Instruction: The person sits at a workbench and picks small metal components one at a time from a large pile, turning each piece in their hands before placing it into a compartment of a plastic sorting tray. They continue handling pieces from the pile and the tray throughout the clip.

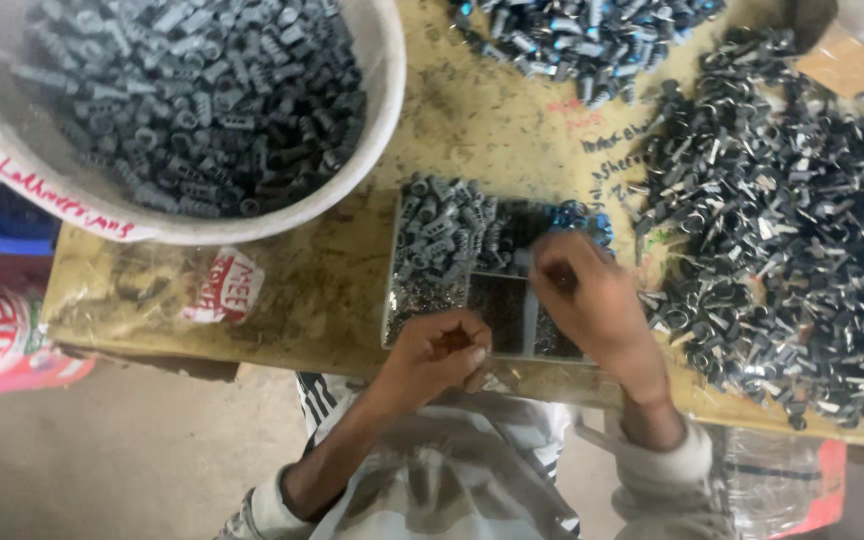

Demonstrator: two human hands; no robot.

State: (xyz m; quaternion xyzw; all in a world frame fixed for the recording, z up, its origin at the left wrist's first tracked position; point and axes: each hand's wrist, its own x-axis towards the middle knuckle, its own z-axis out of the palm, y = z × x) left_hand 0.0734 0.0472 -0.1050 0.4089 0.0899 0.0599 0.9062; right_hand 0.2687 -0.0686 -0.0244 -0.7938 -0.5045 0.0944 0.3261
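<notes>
Left hand (442, 350) pinches something small, unclear; right hand (577, 290), blurred, grip unclear, over the divided tray (512, 330) at twelve o'clock. Grey plugs (442, 230) look light, stiff; pinch mid-body.

Soft, even daylight falls over the tabletop (352, 290) — no hard shadows, only faint shade under the white tub (382, 120) at upper left. The right hand (587, 300) at centre is smeared by motion blur. Overall the frame is slightly soft — grainy, with mild wide-angle bending at the edges.

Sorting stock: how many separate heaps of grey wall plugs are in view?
2: one fills the white bucket at top left, one sits in the compartment tray above the left hand. More may lie out of frame.
</notes>
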